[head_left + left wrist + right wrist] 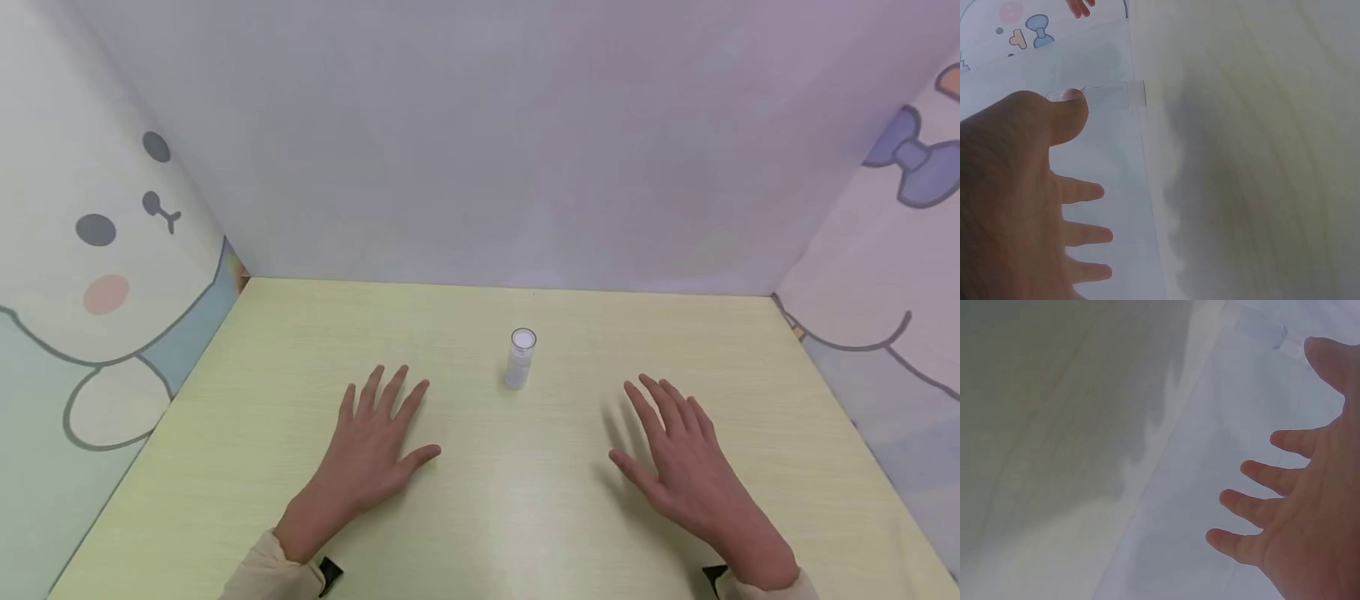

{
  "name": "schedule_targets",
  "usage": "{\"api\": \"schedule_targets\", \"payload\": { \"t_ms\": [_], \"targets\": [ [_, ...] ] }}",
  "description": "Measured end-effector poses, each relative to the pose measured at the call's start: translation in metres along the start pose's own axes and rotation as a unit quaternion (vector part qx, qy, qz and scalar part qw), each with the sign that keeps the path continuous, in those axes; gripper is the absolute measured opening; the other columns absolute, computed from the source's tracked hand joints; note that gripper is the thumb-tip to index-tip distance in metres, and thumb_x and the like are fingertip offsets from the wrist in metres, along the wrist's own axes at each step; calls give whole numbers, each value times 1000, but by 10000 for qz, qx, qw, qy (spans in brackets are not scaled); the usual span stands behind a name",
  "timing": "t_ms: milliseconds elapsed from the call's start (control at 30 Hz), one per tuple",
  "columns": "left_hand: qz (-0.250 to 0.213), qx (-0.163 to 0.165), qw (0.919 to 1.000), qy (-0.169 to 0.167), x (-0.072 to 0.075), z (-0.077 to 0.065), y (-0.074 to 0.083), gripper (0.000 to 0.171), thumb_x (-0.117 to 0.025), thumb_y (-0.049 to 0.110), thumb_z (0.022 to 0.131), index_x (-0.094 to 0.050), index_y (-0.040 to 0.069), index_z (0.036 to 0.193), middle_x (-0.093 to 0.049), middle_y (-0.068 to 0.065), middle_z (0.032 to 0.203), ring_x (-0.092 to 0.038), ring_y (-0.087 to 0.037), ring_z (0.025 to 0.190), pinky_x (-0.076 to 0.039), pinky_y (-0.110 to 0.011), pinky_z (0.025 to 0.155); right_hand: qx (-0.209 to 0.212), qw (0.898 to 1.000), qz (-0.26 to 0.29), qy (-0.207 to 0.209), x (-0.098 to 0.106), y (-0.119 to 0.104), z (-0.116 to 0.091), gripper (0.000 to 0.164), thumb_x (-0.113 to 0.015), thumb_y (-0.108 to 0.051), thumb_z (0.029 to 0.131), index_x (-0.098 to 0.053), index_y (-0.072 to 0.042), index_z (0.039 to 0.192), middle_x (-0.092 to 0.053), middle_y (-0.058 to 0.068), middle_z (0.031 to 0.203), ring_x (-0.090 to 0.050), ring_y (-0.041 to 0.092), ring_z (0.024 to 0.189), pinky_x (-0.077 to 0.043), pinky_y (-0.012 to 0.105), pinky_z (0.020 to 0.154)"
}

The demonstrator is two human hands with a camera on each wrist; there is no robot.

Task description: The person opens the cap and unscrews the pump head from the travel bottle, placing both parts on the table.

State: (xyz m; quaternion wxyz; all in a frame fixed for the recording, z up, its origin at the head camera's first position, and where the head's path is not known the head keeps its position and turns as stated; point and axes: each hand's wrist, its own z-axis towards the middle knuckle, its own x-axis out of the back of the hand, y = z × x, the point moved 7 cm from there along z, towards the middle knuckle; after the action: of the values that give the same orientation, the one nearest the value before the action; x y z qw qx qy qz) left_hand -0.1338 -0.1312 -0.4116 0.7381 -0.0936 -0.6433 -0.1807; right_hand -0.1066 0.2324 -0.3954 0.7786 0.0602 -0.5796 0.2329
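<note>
A small transparent cylindrical container point(519, 360) stands upright on the table, between the two hands and a little beyond them. Its top shows a dark thin rim, and its lower part looks whitish. To its left, my left hand point(367, 454) hovers palm down over the table, fingers spread and holding nothing. My right hand point(682, 462) is to the container's right, also raised with its fingers extended and a shadow beneath. In the left wrist view, the thumb point(1069, 115) overlaps one end of the container point(1107, 97). The right wrist view shows the container point(1260, 330) near the thumb tip, partly washed out.
The pale wood-grain table point(517, 500) ends at a plain light back wall point(480, 150). Side panels with cartoon animal prints, one left point(112, 242) and one right point(862, 275), flank it. Light sleeves point(273, 575) and dark straps point(330, 573) show at the wrists.
</note>
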Motion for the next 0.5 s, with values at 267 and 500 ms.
{"api": "schedule_targets", "payload": {
  "t_ms": [267, 500],
  "targets": [
    [-46, -57, 9999, 96, 1, -1, 0, 82, -65, 64, 93, -44, 19, 158, -38, -17, 166, -29, -47, 155, -28, -73, 119, 34, 10000, -7, 84, 2, 0, 1, 82, -66, -51, 99, -34, -9, 162, -38, 22, 161, -36, 44, 145, -32, 67, 109],
    [-112, -69, 9998, 176, 5, 1, -1, 80, -66, 63, 93, -47, 19, 157, -41, -17, 164, -31, -46, 154, -29, -73, 118, 73, 9999, 94, 56, 1, 0, 4, 82, -71, -44, 97, -35, -9, 161, -38, 22, 161, -42, 44, 138, -37, 65, 106]
  ]
}}
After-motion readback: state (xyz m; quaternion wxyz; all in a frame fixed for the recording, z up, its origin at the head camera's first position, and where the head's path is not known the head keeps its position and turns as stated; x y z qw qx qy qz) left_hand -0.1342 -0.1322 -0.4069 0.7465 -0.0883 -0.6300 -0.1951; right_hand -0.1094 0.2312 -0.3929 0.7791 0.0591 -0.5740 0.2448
